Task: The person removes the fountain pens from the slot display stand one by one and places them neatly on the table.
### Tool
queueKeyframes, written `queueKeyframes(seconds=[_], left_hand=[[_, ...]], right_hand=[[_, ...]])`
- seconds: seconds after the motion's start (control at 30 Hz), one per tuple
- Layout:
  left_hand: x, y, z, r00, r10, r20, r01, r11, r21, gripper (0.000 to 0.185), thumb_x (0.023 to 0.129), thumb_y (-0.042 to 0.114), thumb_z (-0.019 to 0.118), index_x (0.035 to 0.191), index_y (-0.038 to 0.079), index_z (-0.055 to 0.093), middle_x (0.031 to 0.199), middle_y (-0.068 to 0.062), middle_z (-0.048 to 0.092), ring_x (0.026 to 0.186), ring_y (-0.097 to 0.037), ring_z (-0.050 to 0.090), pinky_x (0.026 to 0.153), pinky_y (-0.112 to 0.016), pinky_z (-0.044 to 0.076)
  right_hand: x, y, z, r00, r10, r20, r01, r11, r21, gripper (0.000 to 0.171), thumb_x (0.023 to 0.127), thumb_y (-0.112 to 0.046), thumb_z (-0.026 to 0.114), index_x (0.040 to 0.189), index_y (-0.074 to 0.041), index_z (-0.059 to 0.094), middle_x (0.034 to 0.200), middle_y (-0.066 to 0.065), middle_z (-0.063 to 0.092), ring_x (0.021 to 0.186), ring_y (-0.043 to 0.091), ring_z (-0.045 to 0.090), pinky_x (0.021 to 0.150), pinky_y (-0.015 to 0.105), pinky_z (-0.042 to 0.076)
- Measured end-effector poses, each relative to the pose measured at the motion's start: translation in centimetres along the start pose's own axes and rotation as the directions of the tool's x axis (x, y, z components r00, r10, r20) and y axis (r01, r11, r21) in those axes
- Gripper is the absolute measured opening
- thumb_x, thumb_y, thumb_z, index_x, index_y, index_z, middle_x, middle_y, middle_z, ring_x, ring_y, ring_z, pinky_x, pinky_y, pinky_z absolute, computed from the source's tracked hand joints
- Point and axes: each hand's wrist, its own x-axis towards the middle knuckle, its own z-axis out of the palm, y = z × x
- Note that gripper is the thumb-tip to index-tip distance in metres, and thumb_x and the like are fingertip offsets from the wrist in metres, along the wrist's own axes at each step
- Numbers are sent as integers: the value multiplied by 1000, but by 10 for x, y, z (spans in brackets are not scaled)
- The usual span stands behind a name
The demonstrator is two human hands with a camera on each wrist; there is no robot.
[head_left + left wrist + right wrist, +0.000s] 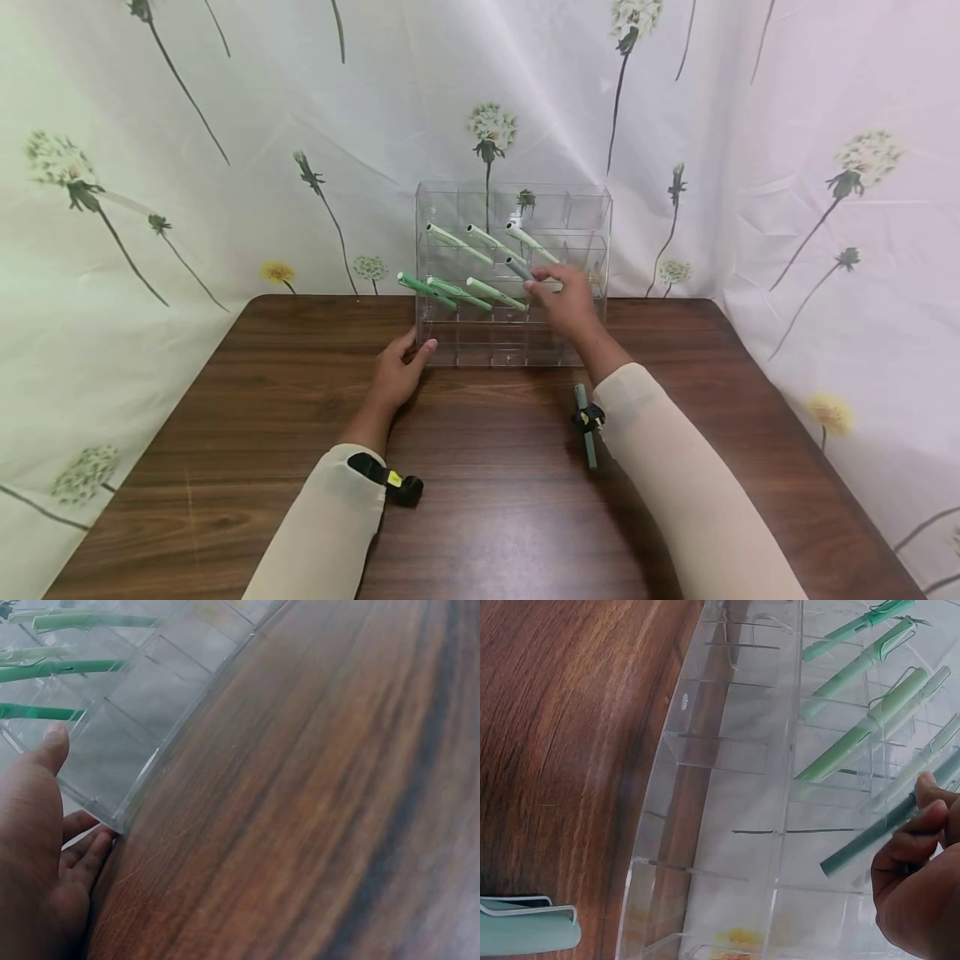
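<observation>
Nearest the viewer, two forearms in cream sleeves reach out over the dark wooden worktop (pixel 480 500), each wearing a wrist strap with a small black mount. A pale green pen (pixel 586 425) lies on the worktop just beside the right forearm, partly covered by that strap's mount; in the right wrist view only its clipped end shows at the lower left edge (pixel 525 930). Further out, the left hand (pixel 399 367) rests against the lower left corner of the clear acrylic organizer (pixel 592 217), thumb laid along its front face and the other fingers relaxed at the base; it grips nothing, though the left wrist view cuts off most of the hand (pixel 34 855). The right hand (pixel 567 298) is raised at the middle row of the organizer, its fingers pinching a grey-green pen (pixel 870 840) whose lower end stands in a compartment there; from the head view most of that pen (pixel 517 267) is hidden behind the hand. Six more green pens (pixel 457 243) lean to the left in the upper and middle rows. The organizer's clear walls make the compartment edges hard to trace. Behind stands a white cloth backdrop (pixel 225 125) printed with dandelions.
</observation>
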Motion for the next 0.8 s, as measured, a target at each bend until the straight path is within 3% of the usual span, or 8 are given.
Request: queueKeyframes(seconds=[0.13,0.27,0.43,0.6,0.7,0.8], left_hand=[[0,1,1,1000,4,-6,-4,1000,1,62,111,39,66,166,15,48,152,-21,64,142,-36,63,120,-54,53],[1,0,1,1000,3,-15,-2,1000,19,62,111,39,66,165,14,49,152,-22,65,142,-37,63,120,-54,53],[2,-3,1,1000,-12,-18,13,1000,24,62,111,39,66,166,17,48,155,-21,62,144,-36,62,121,-53,52],[2,-4,1,1000,-9,-17,9,1000,18,62,111,39,66,166,16,48,156,-21,62,144,-36,62,121,-53,52],[2,-4,1,1000,-2,-16,2,1000,14,62,111,39,67,166,15,49,155,-22,63,144,-37,62,121,-54,52],[3,-4,1,1000,-18,-10,18,1000,18,65,110,44,66,167,18,47,156,-20,63,144,-37,62,120,-54,53]], right_hand=[[-1,-4,0,998,-51,-49,51,999,10,28,105,-17,76,128,-1,77,131,19,65,129,36,61,103,49,59],[-2,-8,-3,995,-67,-68,69,997,21,29,104,-18,77,128,-1,77,132,19,67,128,39,62,101,51,61],[-4,-10,-8,995,-43,-95,52,994,99,31,104,-23,79,130,-7,77,138,12,68,116,31,69,90,36,62],[-4,-12,-12,984,-115,-134,136,977,166,28,102,-18,80,125,-3,78,133,14,69,114,23,67,82,19,59],[-5,-14,-13,976,-155,-150,181,967,180,27,102,-16,80,124,0,79,127,15,69,115,20,64,78,16,56],[-8,-15,-13,977,-145,-155,176,963,204,27,101,-17,81,123,-1,79,125,12,70,103,16,66,72,16,55]])
